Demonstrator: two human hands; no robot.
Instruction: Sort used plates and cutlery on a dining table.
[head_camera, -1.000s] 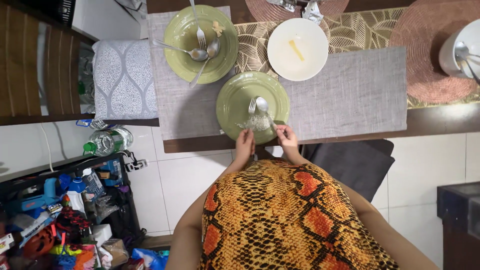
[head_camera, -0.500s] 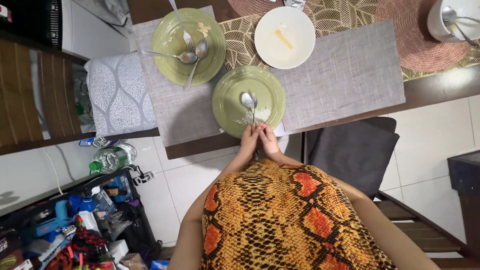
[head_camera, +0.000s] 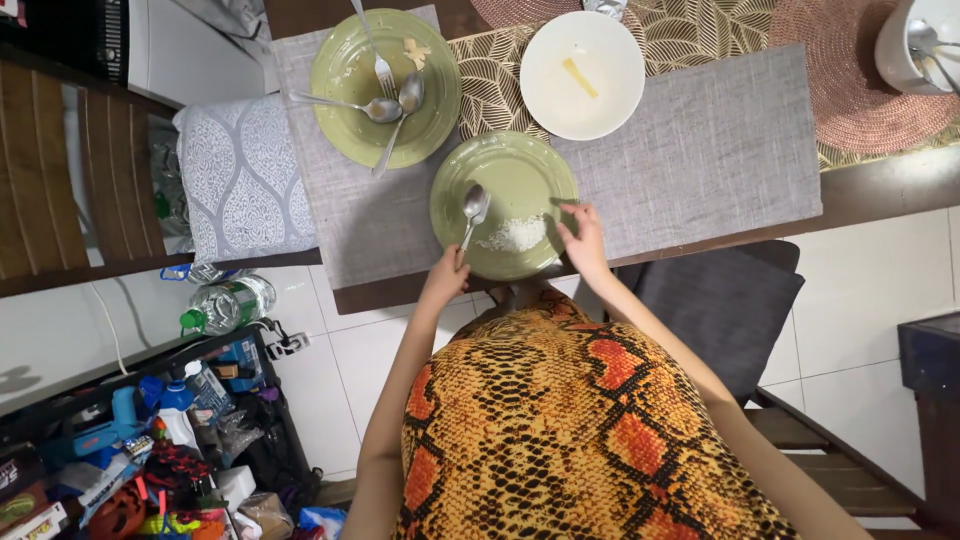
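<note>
Two green plates (head_camera: 503, 172), one white bowl (head_camera: 582, 74), spoon (head_camera: 471, 209) in left hand (head_camera: 445, 279).

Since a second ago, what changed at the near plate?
The hands have parted: the left hand now holds the spoon angled over the left of the near green plate, while the right hand has moved to the plate's right rim. Whether it grips the fork cannot be told. The rice, far green plate and white bowl stayed put.
</note>
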